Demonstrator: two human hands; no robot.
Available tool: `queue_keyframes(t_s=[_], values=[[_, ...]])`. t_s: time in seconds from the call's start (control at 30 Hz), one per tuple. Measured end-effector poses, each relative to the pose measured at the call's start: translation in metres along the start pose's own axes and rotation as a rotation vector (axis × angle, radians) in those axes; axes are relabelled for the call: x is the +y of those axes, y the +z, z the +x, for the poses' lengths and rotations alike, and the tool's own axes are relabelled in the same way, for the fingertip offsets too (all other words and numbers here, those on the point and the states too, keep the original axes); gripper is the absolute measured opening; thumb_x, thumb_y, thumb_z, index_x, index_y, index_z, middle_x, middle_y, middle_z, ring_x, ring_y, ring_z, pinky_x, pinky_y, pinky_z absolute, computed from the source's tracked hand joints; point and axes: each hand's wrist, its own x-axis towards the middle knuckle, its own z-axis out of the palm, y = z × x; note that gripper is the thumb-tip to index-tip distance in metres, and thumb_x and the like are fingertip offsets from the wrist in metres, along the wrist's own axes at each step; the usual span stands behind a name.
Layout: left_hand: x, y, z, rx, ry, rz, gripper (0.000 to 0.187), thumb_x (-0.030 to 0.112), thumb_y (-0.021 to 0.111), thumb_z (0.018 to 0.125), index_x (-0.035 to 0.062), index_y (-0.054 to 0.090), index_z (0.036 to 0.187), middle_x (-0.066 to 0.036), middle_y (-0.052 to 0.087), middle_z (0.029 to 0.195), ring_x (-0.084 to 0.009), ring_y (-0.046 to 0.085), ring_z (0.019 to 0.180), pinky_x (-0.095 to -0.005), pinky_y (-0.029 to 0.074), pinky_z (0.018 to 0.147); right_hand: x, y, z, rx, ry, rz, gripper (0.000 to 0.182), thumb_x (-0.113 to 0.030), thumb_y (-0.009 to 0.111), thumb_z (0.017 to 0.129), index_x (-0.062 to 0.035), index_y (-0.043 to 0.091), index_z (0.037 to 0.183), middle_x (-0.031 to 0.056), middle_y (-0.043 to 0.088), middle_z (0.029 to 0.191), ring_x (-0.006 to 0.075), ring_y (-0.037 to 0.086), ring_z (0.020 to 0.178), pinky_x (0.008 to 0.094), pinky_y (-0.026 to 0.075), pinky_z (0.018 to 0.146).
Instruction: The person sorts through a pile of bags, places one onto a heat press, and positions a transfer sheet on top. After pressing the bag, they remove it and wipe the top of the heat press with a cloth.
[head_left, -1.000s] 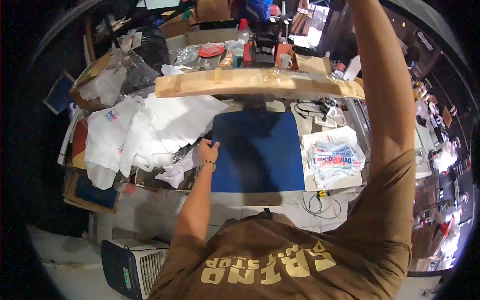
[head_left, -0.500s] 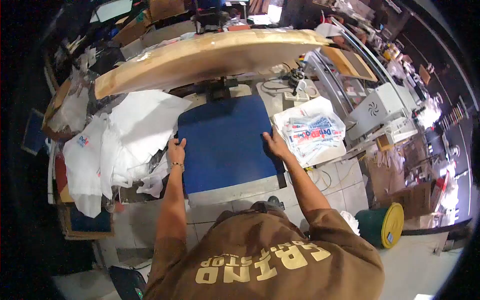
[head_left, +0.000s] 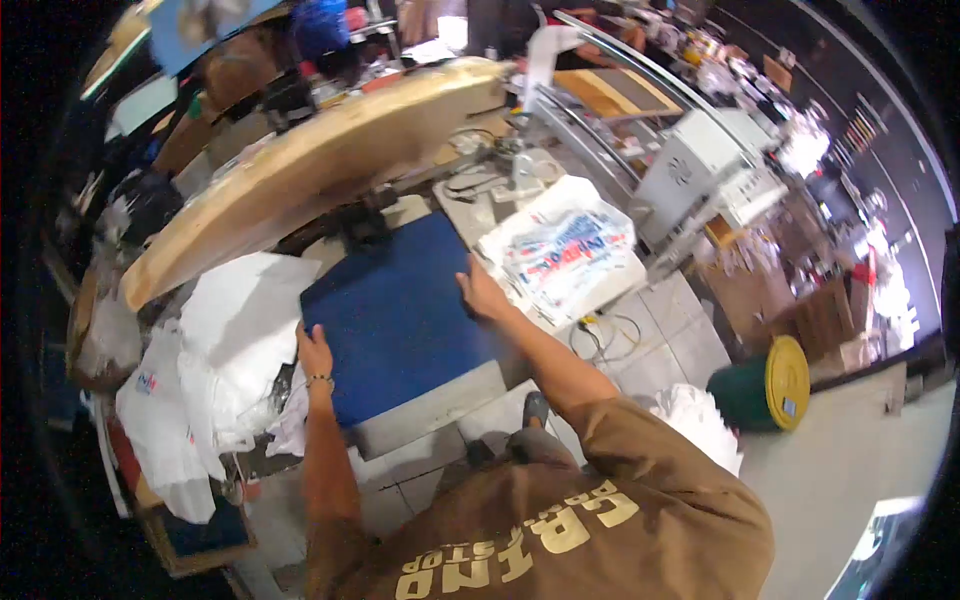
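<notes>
A flat, dark blue board point(head_left: 400, 320) with a pale front edge lies in front of me. At its left edge is my left hand point(head_left: 316, 350), open, with its fingers pointing away from me. Across from it, my right hand point(head_left: 484, 292) rests at the right edge, open as far as its fingers show. Close beyond the right hand lies a stack of white printed sheets point(head_left: 570, 250) with blue and red lettering. White cloth-like pieces point(head_left: 235, 310), one with small print, are heaped to the left of the left hand.
A large curved wooden slab point(head_left: 320, 160) spans the space behind the blue board. A white machine box point(head_left: 690, 165) and metal rails stand at the right. On the floor to the right lies a green bin with a yellow lid point(head_left: 788, 383), near a white bundle point(head_left: 695, 425).
The whole view has turned, so the board and slab now appear tilted and further left. Both hands are still at the board's side edges; the left hand's fingers look more extended.
</notes>
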Motion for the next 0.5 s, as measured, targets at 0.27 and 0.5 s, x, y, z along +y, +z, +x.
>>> queue_keyframes(t_s=[0.27,0.5], values=[[-0.026,0.006,-0.042,-0.045,0.222,0.455,0.063,0.036,0.040,0.103,-0.0085,0.030,0.146,-0.031,0.031,0.150,-0.0500,0.029,0.138,-0.0477,0.024,0.115,0.019,-0.037,-0.117,-0.169,0.155,0.158,0.061,-0.044,0.043,0.100,-0.0186,0.022,0.152,0.0311,0.059,0.120,0.0505,0.059,0.104,0.0528,0.046,0.093],[0.084,0.005,-0.144,-0.326,0.440,0.872,0.068,0.051,0.036,0.102,0.0077,0.025,0.154,-0.025,0.018,0.158,-0.0504,0.021,0.142,-0.0644,0.023,0.110,0.024,-0.031,-0.199,0.119,0.044,0.225,0.051,-0.041,0.039,0.103,-0.0198,0.032,0.149,0.0230,0.055,0.133,0.0422,0.055,0.119,0.0478,0.045,0.099]])
